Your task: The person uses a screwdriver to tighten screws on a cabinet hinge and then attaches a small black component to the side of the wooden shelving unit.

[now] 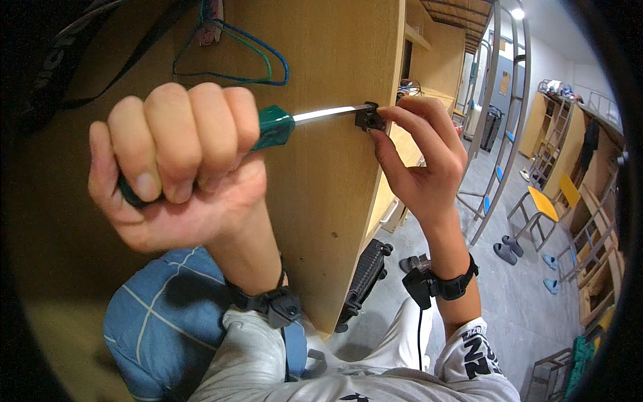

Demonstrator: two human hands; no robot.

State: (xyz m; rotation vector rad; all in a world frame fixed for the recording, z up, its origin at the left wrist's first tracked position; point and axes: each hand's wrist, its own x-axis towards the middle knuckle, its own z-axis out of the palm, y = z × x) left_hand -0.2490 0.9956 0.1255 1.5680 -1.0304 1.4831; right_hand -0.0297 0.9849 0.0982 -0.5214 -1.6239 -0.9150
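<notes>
My left hand (191, 157) is wrapped in a fist round the green handle of a screwdriver (273, 127). Its metal shaft runs to the right, slightly upward, with the tip at a small black fitting (368, 119) on the wooden panel (321, 194), close to the panel's edge. The thumb and index finger of my right hand (425, 151) pinch this fitting from its right side. Whether the tip sits in a screw is too small to tell. Each wrist wears a black strap with a small device.
Blue and green hangers (264, 67) hang inside the cupboard at upper left. A blue checked cushion-like bundle (161, 315) lies below my left arm. To the right are a black suitcase (364, 281), a metal bunk ladder (499, 134), a yellow chair (542, 203) and slippers (506, 253) on the grey floor.
</notes>
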